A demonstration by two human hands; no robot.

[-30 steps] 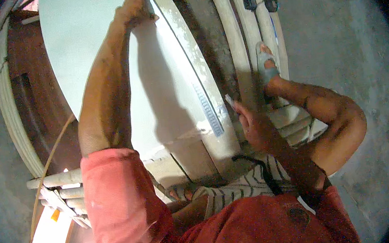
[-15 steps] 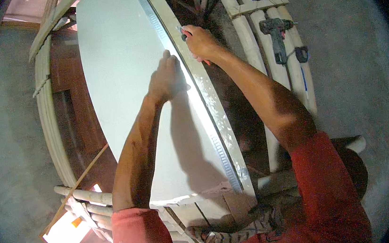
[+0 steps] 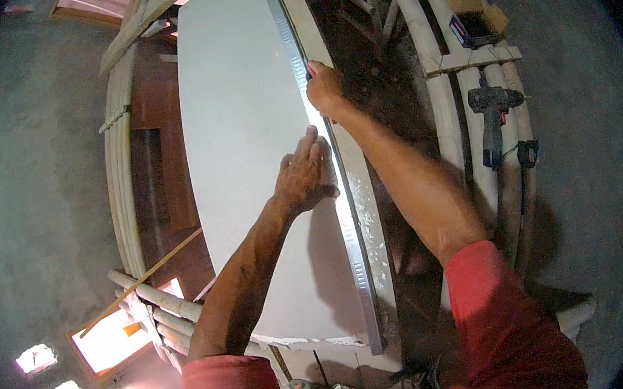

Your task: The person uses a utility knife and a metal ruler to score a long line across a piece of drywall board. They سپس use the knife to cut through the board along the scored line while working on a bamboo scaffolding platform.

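Note:
A large white board (image 3: 242, 111) lies in front of me with a long perforated metal profile (image 3: 359, 265) running along its right side. My left hand (image 3: 302, 173) presses down on the board and the profile's edge, its fingers stretched out and its thumb apart. Farther up, my right hand (image 3: 325, 93) is closed around a red-handled utility knife (image 3: 310, 68) at the profile's right edge. Most of the knife is hidden by the fist, and its blade cannot be made out. Right of the profile, a pale strip (image 3: 372, 226) shows white scuffs.
Pole benches flank the board. On the right bench (image 3: 446, 119) lie a cordless drill (image 3: 495, 103), a dark battery-like block (image 3: 527, 153) and an open small box (image 3: 478, 27). A thin stick (image 3: 159, 265) leans at the left near several poles (image 3: 167, 301).
My right hand has come down along the profile toward me and sits closer to it. The left hand still presses there, lower in view. The whole view has shifted.

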